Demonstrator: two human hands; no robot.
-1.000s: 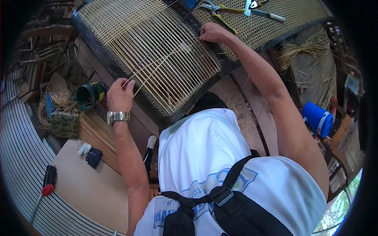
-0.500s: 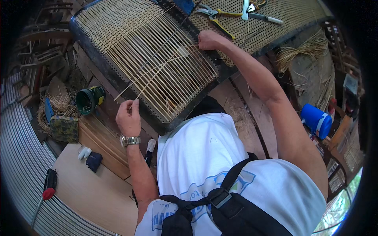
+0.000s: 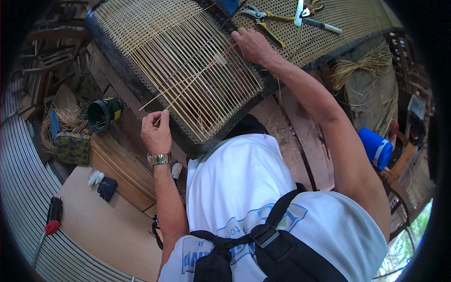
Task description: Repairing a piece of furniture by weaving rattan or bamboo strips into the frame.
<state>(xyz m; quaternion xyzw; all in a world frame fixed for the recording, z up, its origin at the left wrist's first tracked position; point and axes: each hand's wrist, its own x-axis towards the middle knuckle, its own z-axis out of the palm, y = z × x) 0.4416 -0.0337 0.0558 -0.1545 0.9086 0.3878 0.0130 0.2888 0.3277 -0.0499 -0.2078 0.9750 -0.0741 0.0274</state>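
Observation:
A dark-framed panel (image 3: 123, 64) lies tilted before me, its far part closely woven with cane and its near part strung with parallel strands. One loose cane strand (image 3: 174, 99) crosses these strands diagonally. My left hand (image 3: 157, 132), wearing a metal watch, pinches its near-left end just off the frame's edge. At the frame's right side my right hand (image 3: 255, 46) is closed with bent fingers at the strand's other end; the fingertips are partly hidden. Another strand's end sticks out past the left edge, above my left hand.
Pruning shears (image 3: 263, 18) and a knife-like tool (image 3: 324, 25) lie on a second cane panel (image 3: 357, 16). A cane bundle (image 3: 364, 66) hangs at right, near a blue container (image 3: 377, 148). At left are a green bucket (image 3: 99, 115) and a camouflage pouch (image 3: 73, 148).
My right hand has turned, its fingers now reaching toward the frame's right rim. My left hand has shifted slightly, still pinching the strand. The view has moved a little.

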